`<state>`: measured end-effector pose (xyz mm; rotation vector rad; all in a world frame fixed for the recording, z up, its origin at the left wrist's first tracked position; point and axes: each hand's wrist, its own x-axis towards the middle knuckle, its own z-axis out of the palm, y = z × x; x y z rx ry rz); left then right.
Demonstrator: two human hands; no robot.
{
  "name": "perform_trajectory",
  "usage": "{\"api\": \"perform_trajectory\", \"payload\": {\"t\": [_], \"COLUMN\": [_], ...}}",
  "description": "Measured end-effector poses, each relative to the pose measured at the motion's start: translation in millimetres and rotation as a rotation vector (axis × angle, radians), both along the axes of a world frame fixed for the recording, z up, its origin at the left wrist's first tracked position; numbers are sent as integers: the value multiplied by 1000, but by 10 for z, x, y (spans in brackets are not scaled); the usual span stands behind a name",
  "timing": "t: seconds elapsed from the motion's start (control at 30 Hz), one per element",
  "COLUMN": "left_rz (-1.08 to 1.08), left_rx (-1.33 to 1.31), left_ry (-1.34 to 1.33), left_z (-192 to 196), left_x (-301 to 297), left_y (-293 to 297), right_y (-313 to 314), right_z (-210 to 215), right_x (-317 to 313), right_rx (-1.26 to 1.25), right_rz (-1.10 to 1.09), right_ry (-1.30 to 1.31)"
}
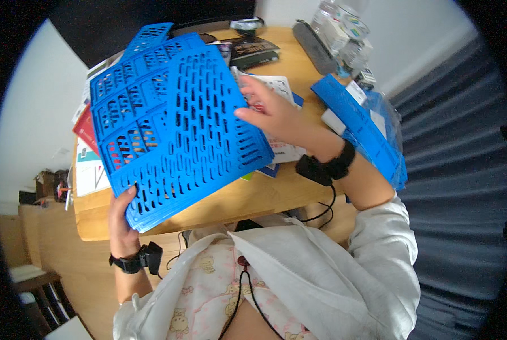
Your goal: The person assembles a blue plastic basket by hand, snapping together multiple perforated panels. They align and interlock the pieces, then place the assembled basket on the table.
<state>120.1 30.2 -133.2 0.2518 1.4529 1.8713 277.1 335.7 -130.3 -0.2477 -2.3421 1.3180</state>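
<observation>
Several blue perforated plastic panels (pixel 199 130) are stacked and tilted above the desk. Some have slotted faces, while one part shows raised ribs and rows of cut-outs. My left hand (pixel 122 218) grips the near left corner, thumb on top and the other fingers hidden beneath. At the panels' right edge is my right hand (pixel 270 110), its thumb and fingers apart, the thumb tip close to or touching the edge. A narrower blue piece (pixel 146 41) sticks up at the far left end of the stack.
Books and papers lie beneath the panels on the wooden desk (pixel 92 218), including a dark book (pixel 253 54). More blue panels (pixel 361 127) in clear plastic wrap lie at the right. A grey pouch (pixel 314 48) and clear bottles stand near the wall; a dark curtain (pixel 452 187) hangs right.
</observation>
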Motion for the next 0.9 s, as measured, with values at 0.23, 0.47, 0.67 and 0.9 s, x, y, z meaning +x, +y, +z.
{"api": "perform_trajectory", "payload": {"t": [0.23,0.47,0.67,0.9], "left_rz": [223,356,428,477], "left_rx": [175,205,228,230], "left_ry": [-49,268,254,234], "left_z": [80,-105,-229,-215], "left_x": [-72,-66,-335,-209], "left_y": [-359,-559,-624,-563], "right_y": [466,604,773,1026], "right_z": [116,-246,-265,-322], "right_x": [113,-153,-586,-801], "right_rx": [-88,79,78,193], "right_rz": [-65,-2,43,-29], "right_ry": [-67,-86,-248,-199]}}
